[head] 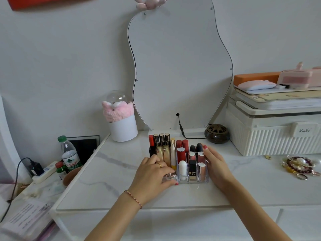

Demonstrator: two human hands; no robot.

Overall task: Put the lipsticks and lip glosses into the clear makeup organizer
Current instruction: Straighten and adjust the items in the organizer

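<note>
Nearest the camera, two bare forearms are seen reaching over the marble-patterned table (107,193). The left hand (154,173), marked by a gold ring and a braided bracelet, is laid over the left front corner of the clear makeup organizer (202,180), fingers curled around its edge. The right hand (214,164) is pressed flat against the organizer's right wall, fingers extended toward the back. Inside, the lipsticks and lip glosses (181,153) are stood upright in the compartments, long axes vertical, caps pointing up; the gold and black tubes are kept at the left, the red and dark ones at the right. Farther back, a wavy mirror (180,66) is leaned against the wall.
</note>
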